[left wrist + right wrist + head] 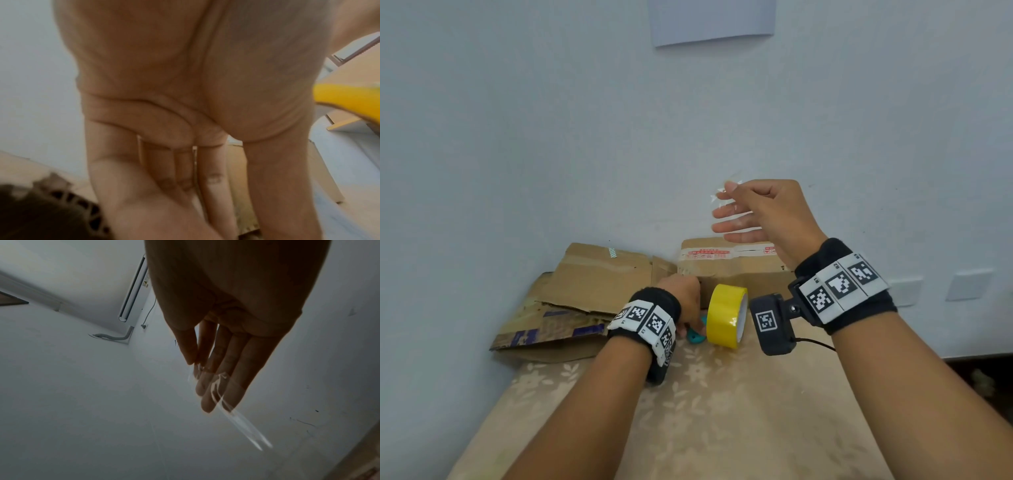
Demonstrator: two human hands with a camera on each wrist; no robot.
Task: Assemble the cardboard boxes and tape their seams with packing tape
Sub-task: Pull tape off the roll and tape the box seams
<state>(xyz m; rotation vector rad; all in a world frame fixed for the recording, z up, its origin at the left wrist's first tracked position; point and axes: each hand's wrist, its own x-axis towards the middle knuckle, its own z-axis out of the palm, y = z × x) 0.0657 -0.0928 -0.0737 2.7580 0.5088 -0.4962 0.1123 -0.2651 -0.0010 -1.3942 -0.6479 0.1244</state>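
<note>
My right hand is raised in front of the wall, above the taped-up cardboard box. Its thumb and forefinger pinch a short strip of clear tape, and the other fingers are spread straight. In the right wrist view the tape strip trails past the fingertips of the right hand. A yellow tape roll stands on edge on the table in front of the box. My left hand rests low just left of the roll, over a small teal tool. The left hand shows loosely curled fingers and a bare palm.
Flattened cardboard pieces lie stacked at the table's far left, against the wall. The table has a beige floral cloth and runs toward me. The pale wall stands right behind the box, with a paper sheet high on it.
</note>
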